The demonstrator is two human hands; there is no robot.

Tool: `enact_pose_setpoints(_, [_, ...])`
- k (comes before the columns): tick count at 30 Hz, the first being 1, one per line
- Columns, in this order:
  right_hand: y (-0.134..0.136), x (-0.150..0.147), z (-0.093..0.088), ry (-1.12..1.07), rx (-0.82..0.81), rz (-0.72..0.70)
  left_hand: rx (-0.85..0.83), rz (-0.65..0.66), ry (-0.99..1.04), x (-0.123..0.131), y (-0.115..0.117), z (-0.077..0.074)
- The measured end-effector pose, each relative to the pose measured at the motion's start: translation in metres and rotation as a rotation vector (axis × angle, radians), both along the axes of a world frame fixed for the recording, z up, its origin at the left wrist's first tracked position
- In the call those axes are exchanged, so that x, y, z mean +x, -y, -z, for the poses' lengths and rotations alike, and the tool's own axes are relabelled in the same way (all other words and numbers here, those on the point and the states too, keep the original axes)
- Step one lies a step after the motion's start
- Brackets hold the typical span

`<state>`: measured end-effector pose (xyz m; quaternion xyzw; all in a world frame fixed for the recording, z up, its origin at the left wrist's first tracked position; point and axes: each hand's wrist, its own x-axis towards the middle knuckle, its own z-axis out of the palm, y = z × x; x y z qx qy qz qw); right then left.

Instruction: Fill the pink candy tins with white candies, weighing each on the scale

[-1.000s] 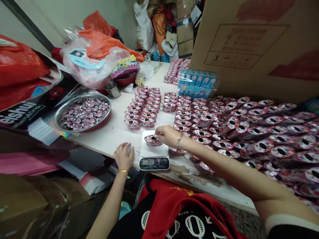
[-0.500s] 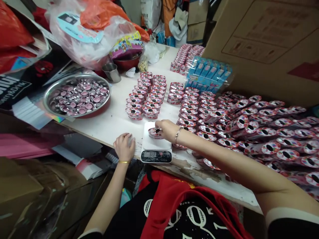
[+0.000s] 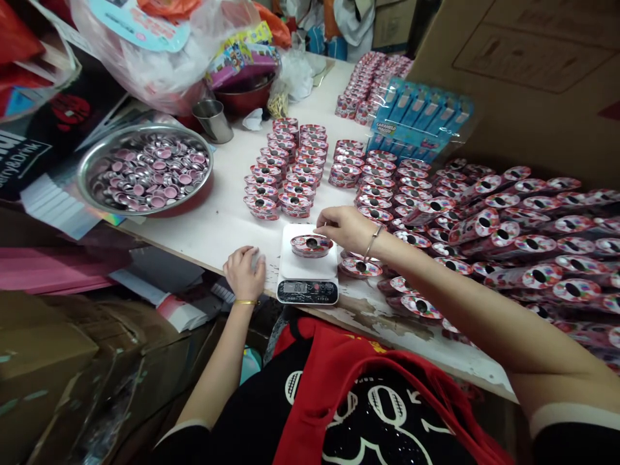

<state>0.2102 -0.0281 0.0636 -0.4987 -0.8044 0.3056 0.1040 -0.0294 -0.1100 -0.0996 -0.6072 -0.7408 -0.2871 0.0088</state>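
A small red-and-white oval carton with a dark hole in its top lies on the white platform of a digital kitchen scale. Digits show on the display, too blurred to read surely. Just above the carton's right back edge is my right hand, fingers bent and loosely apart, no longer around it. My left hand rests at the table edge left of the scale, fingers loosely curved and holding nothing. More such cartons stand in rows behind the scale, and a large group fills the right side.
A metal bowl of small pink-and-silver round pieces stands left on the table. Behind it are a steel cup and plastic bags. Blue boxes in clear wrap and a big cardboard box stand at the back right.
My right hand has let go of the carton and drawn up and right from it. The carton stays on the scale, and the displayed digits have changed. The view has shifted slightly.
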Motion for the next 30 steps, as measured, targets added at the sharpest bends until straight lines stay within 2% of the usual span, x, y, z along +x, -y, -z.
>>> enact_pose_setpoints(5, [-0.001, 0.01, 0.005, -0.074, -0.059, 0.022, -0.014, -0.007, 0.021, 0.001, 0.0, 0.0])
enact_pose_setpoints(13, [0.003, -0.014, 0.014, -0.029, -0.03, -0.034, 0.016, 0.003, -0.001, -0.001, -0.001, -0.001])
enact_pose_setpoints(16, [0.0, -0.018, 0.016, -0.037, -0.027, -0.001, 0.023, 0.005, -0.008, -0.001, -0.001, -0.001])
enact_pose_setpoints(20, [-0.001, -0.017, 0.018, -0.106, -0.077, -0.011, 0.017, 0.004, -0.005, -0.001, -0.001, -0.001])
enact_pose_setpoints(24, [0.003, -0.018, 0.018, -0.148, -0.06, -0.006, 0.023, 0.0, -0.006, -0.002, 0.0, 0.001])
enact_pose_setpoints(30, [0.005, -0.024, 0.016, -0.364, -0.124, 0.101, 0.032, 0.006, -0.007, -0.002, -0.001, 0.002])
